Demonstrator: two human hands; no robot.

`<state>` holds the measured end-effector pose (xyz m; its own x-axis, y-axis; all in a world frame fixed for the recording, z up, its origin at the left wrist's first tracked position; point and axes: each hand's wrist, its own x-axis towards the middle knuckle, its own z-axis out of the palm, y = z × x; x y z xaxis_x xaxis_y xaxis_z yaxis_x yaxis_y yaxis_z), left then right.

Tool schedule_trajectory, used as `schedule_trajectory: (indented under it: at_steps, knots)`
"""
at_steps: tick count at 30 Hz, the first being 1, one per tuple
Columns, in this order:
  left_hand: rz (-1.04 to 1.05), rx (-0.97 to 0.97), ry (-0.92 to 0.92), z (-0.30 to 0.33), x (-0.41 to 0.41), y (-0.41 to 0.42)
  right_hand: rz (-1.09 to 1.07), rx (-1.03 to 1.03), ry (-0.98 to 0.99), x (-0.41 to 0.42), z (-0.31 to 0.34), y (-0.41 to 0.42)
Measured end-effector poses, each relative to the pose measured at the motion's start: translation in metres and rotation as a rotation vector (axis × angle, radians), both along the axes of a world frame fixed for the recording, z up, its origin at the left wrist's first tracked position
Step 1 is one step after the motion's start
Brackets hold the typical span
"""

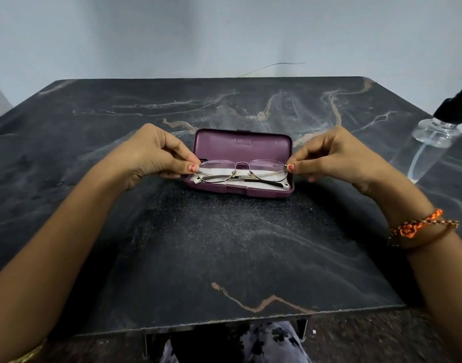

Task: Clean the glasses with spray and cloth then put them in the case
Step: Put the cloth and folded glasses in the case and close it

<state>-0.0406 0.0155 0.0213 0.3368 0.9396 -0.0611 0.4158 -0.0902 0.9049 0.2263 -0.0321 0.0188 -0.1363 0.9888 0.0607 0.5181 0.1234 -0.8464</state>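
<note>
Thin metal-framed glasses (pixel 242 171) with folded temples are held just over the open purple case (pixel 243 145) at the table's middle. My left hand (pixel 156 155) pinches the frame's left end between thumb and fingers. My right hand (pixel 332 155) pinches the right end the same way. A white cloth (pixel 264 184) lies inside the case's lower half, under the glasses. The case lid stands tilted back behind them. A clear spray bottle (pixel 431 134) with a black nozzle lies on its side at the far right edge of the table.
The dark marble-patterned table (pixel 224 244) fills the view, with its front edge near my lap. A pale wall stands behind it. An orange thread bracelet (pixel 418 226) circles my right wrist.
</note>
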Motion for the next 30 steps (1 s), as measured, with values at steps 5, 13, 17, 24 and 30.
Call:
schedule_trajectory:
  at_steps: [5,13,17,24,30]
  knots:
    - [-0.028,0.001,0.042,0.0010,-0.0022,-0.0006,-0.015,0.019,0.016,0.0015,-0.0011,-0.0008]
    - [-0.022,-0.007,0.035,0.0024,-0.0018,-0.0023,0.000,0.083,-0.058,-0.0002,-0.0008,-0.0042]
    - [-0.015,-0.014,0.040,0.0023,-0.0015,-0.0024,0.012,0.140,-0.099,-0.0021,0.0010,-0.0057]
    - [-0.030,-0.017,0.039,0.0015,-0.0034,-0.0015,0.034,0.174,-0.163,0.0007,-0.0017,-0.0028]
    - [-0.037,-0.026,0.017,0.0000,-0.0054,0.0012,0.062,0.128,-0.138,0.0025,-0.0026,-0.0019]
